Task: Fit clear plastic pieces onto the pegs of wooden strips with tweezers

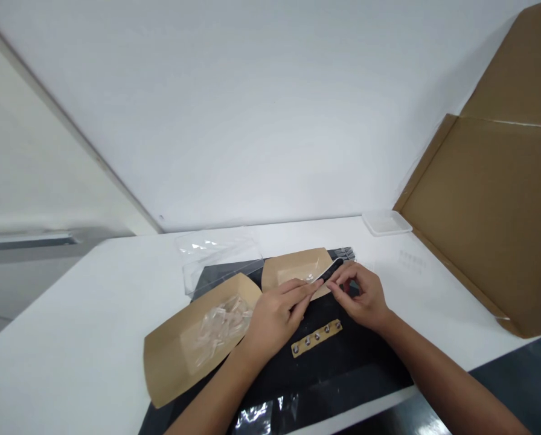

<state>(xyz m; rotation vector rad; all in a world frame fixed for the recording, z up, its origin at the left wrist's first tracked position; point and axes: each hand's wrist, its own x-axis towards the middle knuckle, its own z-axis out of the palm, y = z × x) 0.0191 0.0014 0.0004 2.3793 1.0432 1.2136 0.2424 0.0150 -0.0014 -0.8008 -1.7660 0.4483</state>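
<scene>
I have a thin black strip with a white edge [331, 270] tilted up above the table, its lower end pinched in the fingers of my left hand [277, 314]. My right hand [363, 296] is at its upper end, thumb and forefinger bent close together; I cannot tell whether they grip anything. Under my hands a glossy black mat [325, 377] reaches toward the front edge of the white table [93, 332]. On it, nearer that edge than the strip, lies a flat tan strip with five small round metallic pieces [316, 338]. Left of my left hand sits a brown paper tray holding crumpled clear plastic [168, 359]; a second brown paper tray [277, 269] stands behind my fingers. A shallow translucent plastic container [387, 223] rests at the table's back edge, beside a large open brown cardboard box [492, 211].
</scene>
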